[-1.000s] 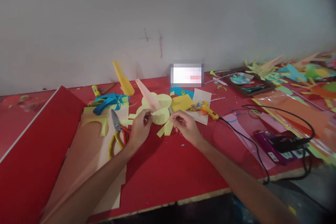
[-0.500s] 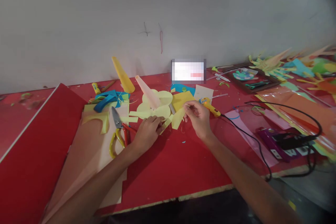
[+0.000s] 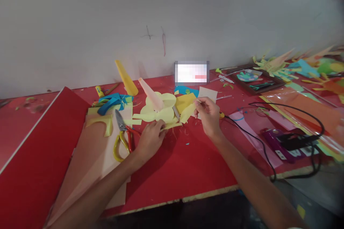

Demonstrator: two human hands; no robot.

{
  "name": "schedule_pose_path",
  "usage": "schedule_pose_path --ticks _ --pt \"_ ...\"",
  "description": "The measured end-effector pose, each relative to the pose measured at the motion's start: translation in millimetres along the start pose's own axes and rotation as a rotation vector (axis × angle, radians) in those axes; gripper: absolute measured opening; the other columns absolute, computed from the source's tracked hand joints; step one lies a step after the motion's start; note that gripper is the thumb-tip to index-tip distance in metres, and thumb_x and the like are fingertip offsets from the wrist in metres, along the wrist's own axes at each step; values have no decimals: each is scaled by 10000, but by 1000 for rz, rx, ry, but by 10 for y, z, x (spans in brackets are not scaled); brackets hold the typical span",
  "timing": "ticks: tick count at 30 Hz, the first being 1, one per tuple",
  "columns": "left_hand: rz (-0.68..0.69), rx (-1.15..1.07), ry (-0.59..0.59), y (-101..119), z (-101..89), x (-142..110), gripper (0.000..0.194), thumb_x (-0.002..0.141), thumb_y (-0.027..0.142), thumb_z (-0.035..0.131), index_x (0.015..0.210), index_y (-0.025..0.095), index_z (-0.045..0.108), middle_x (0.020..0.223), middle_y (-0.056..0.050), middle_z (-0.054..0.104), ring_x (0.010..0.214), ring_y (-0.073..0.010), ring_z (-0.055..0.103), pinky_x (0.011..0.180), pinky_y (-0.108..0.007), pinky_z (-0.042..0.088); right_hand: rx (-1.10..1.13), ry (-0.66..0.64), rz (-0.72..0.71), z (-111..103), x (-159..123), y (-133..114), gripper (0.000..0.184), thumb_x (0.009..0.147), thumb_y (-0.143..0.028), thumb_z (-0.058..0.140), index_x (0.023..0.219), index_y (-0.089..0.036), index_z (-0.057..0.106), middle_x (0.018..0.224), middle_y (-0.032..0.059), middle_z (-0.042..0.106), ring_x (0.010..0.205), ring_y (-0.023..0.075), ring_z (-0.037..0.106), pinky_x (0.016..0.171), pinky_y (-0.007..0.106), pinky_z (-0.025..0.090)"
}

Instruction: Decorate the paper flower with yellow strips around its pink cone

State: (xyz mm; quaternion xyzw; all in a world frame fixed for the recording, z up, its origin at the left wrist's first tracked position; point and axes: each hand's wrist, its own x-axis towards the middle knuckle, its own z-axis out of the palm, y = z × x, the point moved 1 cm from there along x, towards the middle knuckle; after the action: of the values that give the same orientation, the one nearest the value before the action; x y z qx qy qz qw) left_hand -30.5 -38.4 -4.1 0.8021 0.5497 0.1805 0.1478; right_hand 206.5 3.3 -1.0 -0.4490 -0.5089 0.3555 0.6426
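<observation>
My left hand [image 3: 151, 139] is closed on the end of a pale yellow paper strip [image 3: 174, 125] just above the red tabletop. My right hand [image 3: 209, 118] pinches the corner of a wider pale yellow paper piece [image 3: 188, 113]. Between and beyond the hands lies a pale yellow paper flower [image 3: 168, 115] with rounded petals. A pale pink paper cone [image 3: 152, 94] stands tilted on its middle. Behind my right hand a glue gun [image 3: 221, 115] is mostly hidden; its black cord shows. Scissors [image 3: 122, 128] with yellow and red handles lie left of my left hand.
A yellow paper cone [image 3: 127, 78] leans near the wall, by blue paper strips [image 3: 114, 103]. A pixelated screen [image 3: 191, 73] stands at the back. On the right are a purple box [image 3: 279, 145], a black cord and a dark tray [image 3: 279, 85]. A red board [image 3: 45, 150] rises at left.
My right hand has moved slightly right and up, now covering most of the glue gun. The strip at my left hand has swung flatter, pointing right. The view has shifted slightly.
</observation>
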Motion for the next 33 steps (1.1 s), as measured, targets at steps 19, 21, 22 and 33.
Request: schedule_pose_path --ticks 19,21,22,33 --pt "720 562 -100 336 128 717 249 1023 122 438 1010 151 685 1094 -113 659 1069 -251 579 835 -381 404 -16 160 -50 -106 93 -25 263 894 -454 708 905 -206 620 635 -47 579 485 102 536 467 232 437" --pt "794 583 -117 341 143 766 262 1022 103 432 1000 150 689 1041 -102 678 1030 -242 596 827 -376 401 2 204 -55 -153 138 -34 285 873 -468 727 896 -205 621 636 -47 580 471 95 519 448 227 421" --pt "824 584 -121 333 145 768 269 1022 94 428 1003 151 690 1024 -97 685 1012 -237 604 819 -373 403 17 224 -62 -177 157 -41 294 865 -476 733 894 -206 619 643 -47 582 464 91 512 438 224 413" --pt "540 304 29 194 75 986 405 981 46 430 1326 175 599 1444 -141 588 1229 -273 584 986 -444 477 55 183 -63 -139 129 -76 272 882 -468 719 900 -217 616 626 -52 569 461 91 514 437 230 409"
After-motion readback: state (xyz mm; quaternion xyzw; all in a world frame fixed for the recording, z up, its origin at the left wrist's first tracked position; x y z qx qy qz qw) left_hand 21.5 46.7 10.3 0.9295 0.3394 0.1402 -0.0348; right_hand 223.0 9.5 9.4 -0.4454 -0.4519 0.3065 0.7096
